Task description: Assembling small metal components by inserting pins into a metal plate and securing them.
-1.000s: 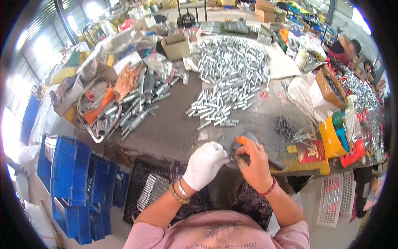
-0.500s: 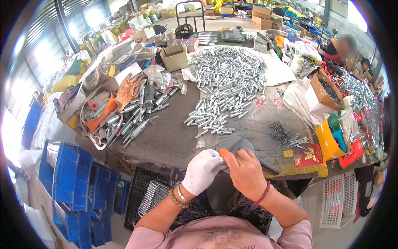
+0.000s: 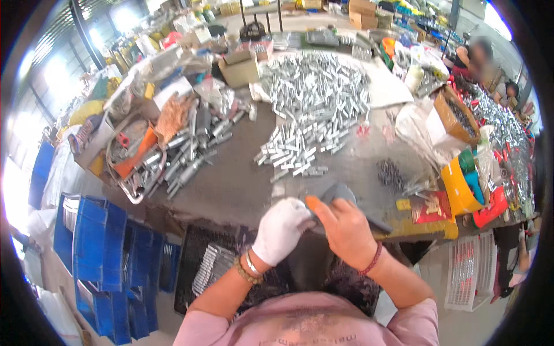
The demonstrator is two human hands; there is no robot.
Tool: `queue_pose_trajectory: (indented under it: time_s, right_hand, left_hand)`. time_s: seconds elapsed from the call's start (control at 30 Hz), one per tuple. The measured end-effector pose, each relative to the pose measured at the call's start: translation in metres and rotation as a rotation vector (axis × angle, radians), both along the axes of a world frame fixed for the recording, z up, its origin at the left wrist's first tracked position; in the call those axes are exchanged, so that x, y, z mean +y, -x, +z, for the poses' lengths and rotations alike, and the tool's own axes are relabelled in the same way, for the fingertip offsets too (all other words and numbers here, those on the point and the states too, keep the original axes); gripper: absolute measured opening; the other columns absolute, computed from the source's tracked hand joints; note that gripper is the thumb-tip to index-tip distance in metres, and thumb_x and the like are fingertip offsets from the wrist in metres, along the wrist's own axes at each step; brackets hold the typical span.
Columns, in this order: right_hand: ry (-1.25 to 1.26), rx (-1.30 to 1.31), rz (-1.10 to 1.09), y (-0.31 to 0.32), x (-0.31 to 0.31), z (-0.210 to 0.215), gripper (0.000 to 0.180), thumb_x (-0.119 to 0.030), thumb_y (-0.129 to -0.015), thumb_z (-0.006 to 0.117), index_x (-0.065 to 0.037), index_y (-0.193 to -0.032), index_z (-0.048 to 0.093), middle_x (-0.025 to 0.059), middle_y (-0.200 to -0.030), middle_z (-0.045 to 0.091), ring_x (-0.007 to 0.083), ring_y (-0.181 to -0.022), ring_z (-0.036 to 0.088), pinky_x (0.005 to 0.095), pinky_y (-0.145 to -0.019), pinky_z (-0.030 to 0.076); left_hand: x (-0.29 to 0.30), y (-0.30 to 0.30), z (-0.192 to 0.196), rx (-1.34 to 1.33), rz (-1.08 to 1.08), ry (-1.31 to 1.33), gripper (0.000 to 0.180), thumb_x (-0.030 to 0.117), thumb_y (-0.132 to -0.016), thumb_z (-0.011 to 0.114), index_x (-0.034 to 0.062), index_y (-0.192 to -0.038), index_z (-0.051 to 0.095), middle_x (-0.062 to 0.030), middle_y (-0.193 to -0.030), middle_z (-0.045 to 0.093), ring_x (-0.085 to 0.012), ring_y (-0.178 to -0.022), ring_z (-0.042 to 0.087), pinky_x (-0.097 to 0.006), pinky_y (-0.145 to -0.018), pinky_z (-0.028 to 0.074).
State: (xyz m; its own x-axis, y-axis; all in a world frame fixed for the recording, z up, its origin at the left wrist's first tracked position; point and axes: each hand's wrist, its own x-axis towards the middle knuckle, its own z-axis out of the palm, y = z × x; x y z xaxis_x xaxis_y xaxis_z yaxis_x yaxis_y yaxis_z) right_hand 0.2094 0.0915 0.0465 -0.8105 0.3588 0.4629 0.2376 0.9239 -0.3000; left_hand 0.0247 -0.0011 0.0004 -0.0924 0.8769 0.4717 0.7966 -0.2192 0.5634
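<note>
My left hand (image 3: 281,230), in a white glove, is closed with its fingertips pinched together near the table's front edge. Close beside it, my bare right hand (image 3: 352,233) is closed too, with an orange cover on one finger. Whatever lies between the fingertips is hidden. Just behind the hands is a grey rounded fixture (image 3: 341,192), partly covered by them, and a dark bar (image 3: 378,224) sticks out to its right. Beyond lies a large heap of short silvery metal tubes (image 3: 314,92), trailing toward me.
Small dark pins (image 3: 392,174) lie right of the fixture, near a red packet (image 3: 430,207) and a yellow container (image 3: 461,184). Larger metal rods (image 3: 187,167) and an orange-brown glove (image 3: 174,118) lie left. Blue bins (image 3: 98,242) stand lower left; a white basket (image 3: 470,271) lower right.
The view has tilted and blurred slightly. My right hand has shifted a little right and down, while both hands stay closed together at the fixture.
</note>
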Motion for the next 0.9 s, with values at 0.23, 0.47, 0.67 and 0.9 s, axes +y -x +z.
queue_pose_trajectory:
  time_s: [0.23, 0.47, 0.67, 0.9]
  right_hand:
    - [-0.078, 0.053, -0.318, -0.043, 0.03, -0.001, 0.052, -0.003, -0.082, 0.079, -0.007, -0.133, 0.07, 0.0111, -0.106, 0.071, 0.0344, -0.102, 0.066, 0.0471, -0.091, 0.053]
    - [0.078, 0.021, -0.347, -0.061, 0.022, -0.007, 0.06, 0.003, -0.08, 0.076, -0.008, -0.138, 0.068, 0.0145, -0.109, 0.068, 0.0369, -0.099, 0.069, 0.0474, -0.085, 0.056]
    - [-0.025, 0.18, -0.268, -0.067, -0.014, 0.005, 0.056, 0.005, -0.082, 0.074, -0.015, -0.135, 0.077, 0.0109, -0.105, 0.064, 0.031, -0.081, 0.071, 0.0401, -0.069, 0.059]
    - [0.035, 0.159, -0.253, -0.066, -0.008, -0.016, 0.06, 0.008, -0.083, 0.068, -0.018, -0.136, 0.079, 0.0106, -0.103, 0.064, 0.0301, -0.082, 0.071, 0.0407, -0.072, 0.058]
  left_hand:
    - [0.006, 0.007, 0.004, -0.011, -0.02, -0.048, 0.014, 0.013, -0.084, 0.085, 0.008, -0.091, 0.074, -0.0097, -0.093, 0.067, -0.0322, -0.094, 0.066, -0.043, -0.085, 0.055]
    - [0.004, 0.007, 0.0, -0.049, -0.008, -0.046, 0.018, 0.006, -0.083, 0.087, 0.0072, -0.099, 0.079, -0.0086, -0.093, 0.067, -0.0294, -0.091, 0.066, -0.04, -0.082, 0.054]
    - [0.003, 0.008, -0.002, -0.031, -0.059, -0.107, 0.019, 0.007, -0.079, 0.087, 0.0076, -0.094, 0.076, -0.0094, -0.091, 0.067, -0.0319, -0.09, 0.067, -0.042, -0.081, 0.055]
    - [0.006, 0.009, -0.001, -0.029, -0.047, -0.078, 0.019, 0.007, -0.079, 0.087, 0.0071, -0.095, 0.076, -0.0097, -0.091, 0.068, -0.0319, -0.09, 0.067, -0.043, -0.081, 0.055]
